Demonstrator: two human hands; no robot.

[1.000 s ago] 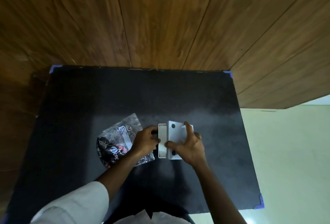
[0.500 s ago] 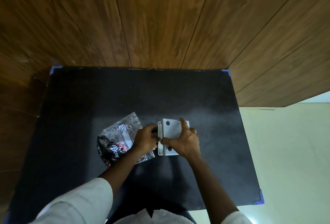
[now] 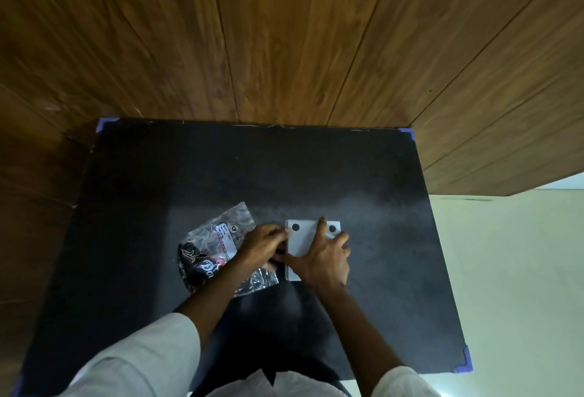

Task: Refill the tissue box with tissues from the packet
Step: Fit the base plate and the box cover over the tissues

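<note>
The white tissue box lies flat on the black table, near its middle, with two black dots showing along its far edge. My right hand presses on top of it with fingers spread. My left hand curls its fingers around the box's left edge. The tissue packet, crinkled clear plastic with black and red print, lies just left of the box, partly under my left wrist. No tissues can be seen inside the box.
Wood-panelled walls close the table at the back and left. Blue tape marks the table's corners. A pale floor lies beyond the right edge. White sleeves cover both my forearms near the bottom.
The white panel that my right hand held tilted up over the box has come down flat. My right hand now rests spread on it; my left hand stays at the left edge.
</note>
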